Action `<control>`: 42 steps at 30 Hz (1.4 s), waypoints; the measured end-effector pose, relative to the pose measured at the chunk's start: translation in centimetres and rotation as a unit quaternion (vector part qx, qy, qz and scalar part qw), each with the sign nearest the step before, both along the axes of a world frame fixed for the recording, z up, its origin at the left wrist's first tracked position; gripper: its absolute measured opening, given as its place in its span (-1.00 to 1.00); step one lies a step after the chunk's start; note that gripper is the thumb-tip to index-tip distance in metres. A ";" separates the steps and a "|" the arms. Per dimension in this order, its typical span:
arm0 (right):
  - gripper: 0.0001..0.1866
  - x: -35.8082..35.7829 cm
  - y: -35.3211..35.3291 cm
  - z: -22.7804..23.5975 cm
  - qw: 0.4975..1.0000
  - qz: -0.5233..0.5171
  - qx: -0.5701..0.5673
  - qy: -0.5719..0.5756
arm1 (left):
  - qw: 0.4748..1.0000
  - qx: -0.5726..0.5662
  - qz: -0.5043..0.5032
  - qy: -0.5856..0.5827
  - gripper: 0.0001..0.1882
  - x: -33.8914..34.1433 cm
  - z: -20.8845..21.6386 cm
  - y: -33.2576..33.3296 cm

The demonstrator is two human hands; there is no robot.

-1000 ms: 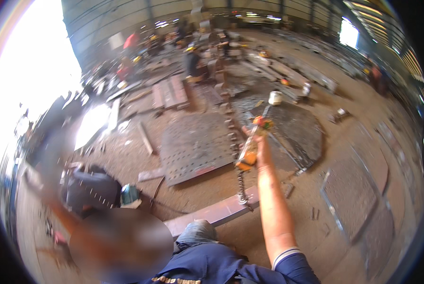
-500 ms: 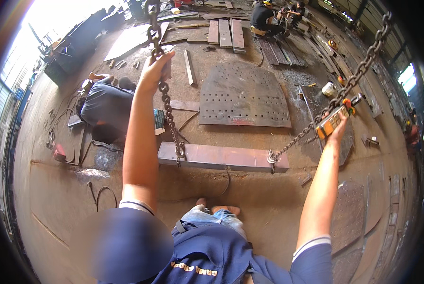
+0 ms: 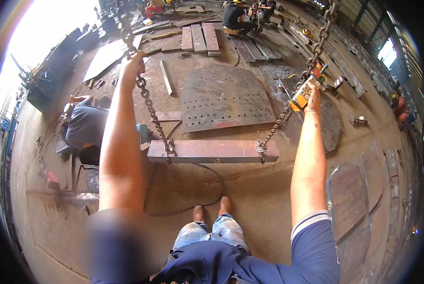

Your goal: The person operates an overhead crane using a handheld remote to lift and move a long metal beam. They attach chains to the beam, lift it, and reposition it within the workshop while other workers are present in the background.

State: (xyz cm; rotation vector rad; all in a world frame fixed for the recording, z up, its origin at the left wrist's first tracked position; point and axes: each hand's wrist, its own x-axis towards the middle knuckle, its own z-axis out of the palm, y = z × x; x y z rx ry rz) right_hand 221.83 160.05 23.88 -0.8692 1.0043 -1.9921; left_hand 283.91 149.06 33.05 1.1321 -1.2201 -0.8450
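Note:
My left hand (image 3: 135,65) is closed round the left steel chain (image 3: 148,102), high above the floor. With my right hand (image 3: 312,100) I grip a yellow push-button crane remote (image 3: 302,96) with a red button, close against the right chain (image 3: 319,45). Both chains run down to a long, thick rust-brown steel bar (image 3: 200,150), one round each end, fastened by a shackle or hook. The bar lies crosswise ahead of my feet. Whether it is clear of the floor I cannot tell.
Beyond the bar lies a large perforated steel plate (image 3: 226,97). A person (image 3: 86,124) crouches at the left, and another (image 3: 235,18) sits at the far right. A black cable (image 3: 221,182) loops between my feet and the bar. More cut plates (image 3: 349,199) lie at right.
The view has shifted, and my hands, chains and bar appear farther left. The bar looks more level and both chains straighter. My feet now stand apart behind it. Both grips stay the same.

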 end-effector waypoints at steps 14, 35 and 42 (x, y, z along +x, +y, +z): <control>-0.73 -2.2 -2.9 0.4 0.999 0.054 -0.004 -0.004 | 0.997 -0.045 0.042 0.055 -0.66 -2.3 -0.1 -5.6; -0.38 -0.6 -0.2 2.7 0.997 0.021 0.004 0.078 | 0.993 -0.068 0.026 0.095 -0.83 -0.5 3.3 -2.1; -0.25 2.3 2.0 5.3 0.997 -0.022 0.008 0.076 | 0.991 -0.096 0.097 -0.008 -0.83 1.8 3.8 0.1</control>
